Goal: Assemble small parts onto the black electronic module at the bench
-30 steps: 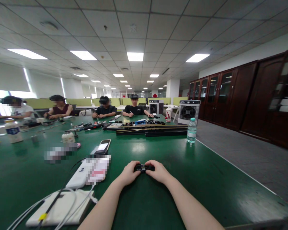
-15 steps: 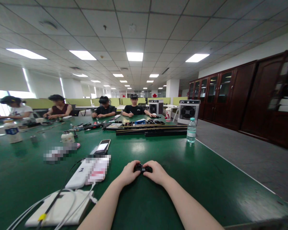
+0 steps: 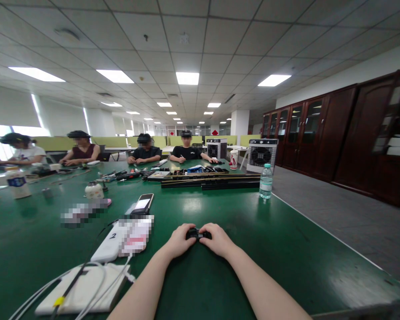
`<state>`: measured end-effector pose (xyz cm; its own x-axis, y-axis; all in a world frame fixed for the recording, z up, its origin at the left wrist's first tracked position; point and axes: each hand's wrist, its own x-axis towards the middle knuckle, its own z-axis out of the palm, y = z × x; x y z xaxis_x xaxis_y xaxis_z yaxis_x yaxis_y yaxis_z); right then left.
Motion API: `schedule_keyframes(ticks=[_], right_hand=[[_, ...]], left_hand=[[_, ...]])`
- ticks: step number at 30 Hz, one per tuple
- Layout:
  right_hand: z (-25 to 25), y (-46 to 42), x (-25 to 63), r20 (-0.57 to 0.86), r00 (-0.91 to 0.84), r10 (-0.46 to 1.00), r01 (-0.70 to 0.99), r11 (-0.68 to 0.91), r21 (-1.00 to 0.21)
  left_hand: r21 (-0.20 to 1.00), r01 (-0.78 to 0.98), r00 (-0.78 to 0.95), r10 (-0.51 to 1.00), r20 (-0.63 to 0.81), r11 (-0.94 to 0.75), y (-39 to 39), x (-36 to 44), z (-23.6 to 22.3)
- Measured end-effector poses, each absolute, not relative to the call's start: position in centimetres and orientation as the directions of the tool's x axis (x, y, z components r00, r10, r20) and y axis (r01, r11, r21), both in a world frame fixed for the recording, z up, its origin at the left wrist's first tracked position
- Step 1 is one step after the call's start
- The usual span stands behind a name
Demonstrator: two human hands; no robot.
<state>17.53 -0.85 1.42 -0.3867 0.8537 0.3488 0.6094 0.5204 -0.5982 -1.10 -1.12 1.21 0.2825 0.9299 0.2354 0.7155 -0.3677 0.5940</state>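
My left hand (image 3: pixel 179 240) and my right hand (image 3: pixel 218 239) meet on the green table (image 3: pixel 270 249) in front of me. Both pinch a small black part (image 3: pixel 196 233) between their fingertips, one hand at each end. The part rests low, at or just above the tabletop. Most of it is hidden by my fingers, so I cannot make out its shape.
A white power bank (image 3: pixel 108 249), a white box with cables (image 3: pixel 80 289) and a phone (image 3: pixel 142 204) lie to the left. A water bottle (image 3: pixel 266 181) and long black rails (image 3: pixel 213 180) stand farther back. Several people sit at the far side.
My hands have drawn a little closer together on the black part, which now shows shorter between them. Nothing else moved.
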Motion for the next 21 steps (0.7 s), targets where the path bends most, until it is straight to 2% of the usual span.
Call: schedule_keyframes(ticks=[12, 21], right_hand=[[2.36, -1.04, 17.70, 0.391, -0.388, 0.835, 0.591, 0.551, -0.589], [2.38, -0.83, 18.07, 0.388, -0.316, 0.866, 0.602, 0.499, -0.624]], left_hand=[[0.594, 0.715, 0.275, 0.930, 0.246, -0.369, -0.78, -1.23, 0.73], [0.607, 0.719, 0.265, 0.941, 0.211, -0.339, -1.05, -1.17, 1.09]])
